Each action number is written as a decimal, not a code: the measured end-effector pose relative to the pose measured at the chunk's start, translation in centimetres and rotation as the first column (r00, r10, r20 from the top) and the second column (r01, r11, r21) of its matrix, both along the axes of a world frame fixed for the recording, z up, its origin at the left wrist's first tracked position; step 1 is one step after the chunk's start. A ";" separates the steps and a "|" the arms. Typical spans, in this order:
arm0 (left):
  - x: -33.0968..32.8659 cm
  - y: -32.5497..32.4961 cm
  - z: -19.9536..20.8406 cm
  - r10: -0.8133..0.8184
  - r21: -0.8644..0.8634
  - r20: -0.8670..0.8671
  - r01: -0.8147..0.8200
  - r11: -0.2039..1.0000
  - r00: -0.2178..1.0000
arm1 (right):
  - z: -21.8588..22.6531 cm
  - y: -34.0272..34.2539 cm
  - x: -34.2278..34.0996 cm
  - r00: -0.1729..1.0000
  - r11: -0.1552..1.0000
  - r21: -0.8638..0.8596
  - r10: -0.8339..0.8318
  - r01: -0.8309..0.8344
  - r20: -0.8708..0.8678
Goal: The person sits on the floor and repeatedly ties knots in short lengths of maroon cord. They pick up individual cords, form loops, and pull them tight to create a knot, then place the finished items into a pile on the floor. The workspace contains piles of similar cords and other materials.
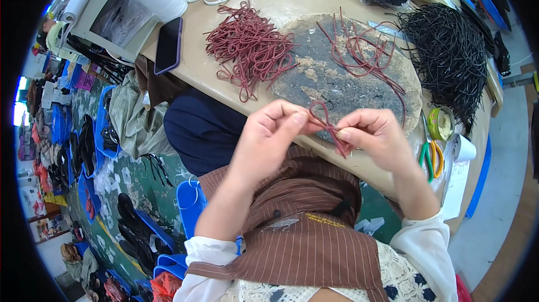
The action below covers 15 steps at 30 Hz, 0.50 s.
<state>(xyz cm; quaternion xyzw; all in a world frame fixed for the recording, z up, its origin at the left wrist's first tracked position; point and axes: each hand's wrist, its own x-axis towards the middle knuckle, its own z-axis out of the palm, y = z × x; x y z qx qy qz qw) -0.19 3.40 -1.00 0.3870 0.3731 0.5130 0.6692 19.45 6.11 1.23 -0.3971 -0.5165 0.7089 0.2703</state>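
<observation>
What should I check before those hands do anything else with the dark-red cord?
1. Left hand pinching the dark-red cord: ok.
2. Right hand pinching it too: ok.
3. Cord knotted tight: cannot tell, it's partly covered.
4. Stone slab free of other cords: not ok, loose cords lie there.
5. Green and orange handles apart from both hands: ok.

A workshop shows itself in a broad tan desk (196, 57) heaped with looped dark-red cords (250, 46) and thin black strands (449, 55), with blue plastic bins (187, 206) crowding a scuffed green floor (373, 200).
</observation>
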 end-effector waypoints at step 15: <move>-1.0 2.1 3.9 -0.469 -0.300 0.159 0.496 0.815 0.869 | 4.8 2.6 0.2 0.990 0.979 0.166 0.101 -0.117 0.100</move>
